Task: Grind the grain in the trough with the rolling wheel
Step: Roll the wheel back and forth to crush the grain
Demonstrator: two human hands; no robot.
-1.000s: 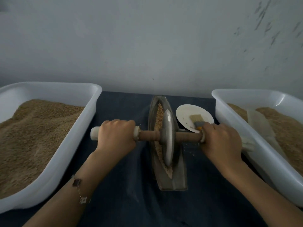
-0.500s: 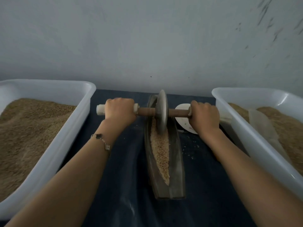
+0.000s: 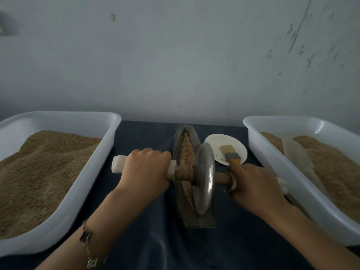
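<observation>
A narrow boat-shaped metal trough (image 3: pixel 194 219) lies lengthwise on the dark cloth, with brown grain (image 3: pixel 187 149) along its groove. A metal rolling wheel (image 3: pixel 204 178) stands on edge in the near half of the trough, slightly tilted. A wooden axle with white ends (image 3: pixel 117 164) runs through it. My left hand (image 3: pixel 145 168) grips the left handle. My right hand (image 3: pixel 253 184) grips the right handle, close to the right tub's wall.
A white tub (image 3: pixel 105 141) heaped with grain stands at the left. A second white tub (image 3: pixel 272 152) with grain and a pale scoop (image 3: pixel 298 158) stands at the right. A white dish (image 3: pixel 218 141) holding a brush (image 3: pixel 230 153) sits behind my right hand. The wall is right behind.
The wheel has rolled from the trough's far end back toward me into the near half, both hands drawing the axle along. The dish and brush show again.
</observation>
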